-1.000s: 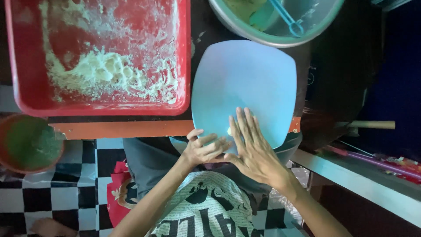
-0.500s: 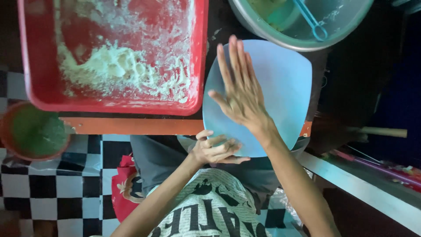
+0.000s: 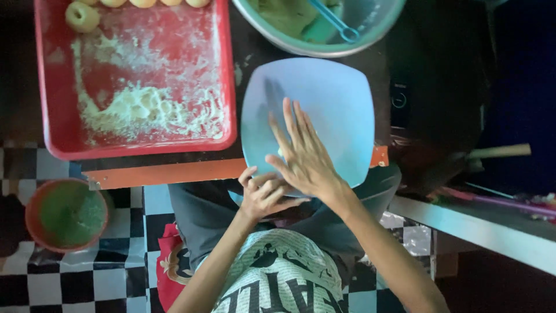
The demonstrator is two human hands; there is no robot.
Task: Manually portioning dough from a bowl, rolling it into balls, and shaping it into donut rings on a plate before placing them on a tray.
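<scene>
At frame centre we press our right hand (image 3: 304, 159), fingers together and flat, on a pale blue plate (image 3: 324, 98); left hand (image 3: 263, 194) curls at its rim, apparently flattening dough.

Home kitchen: floured red tray (image 3: 52, 87), dough balls (image 3: 82, 16), checkered floor (image 3: 69, 278).

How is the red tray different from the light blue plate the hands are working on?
The red tray is deep red, dusted with flour and holds dough balls; the light blue plate looks bare apart from the right hand pressing on it. The tray is larger. Both are squarish with rounded corners.
</scene>
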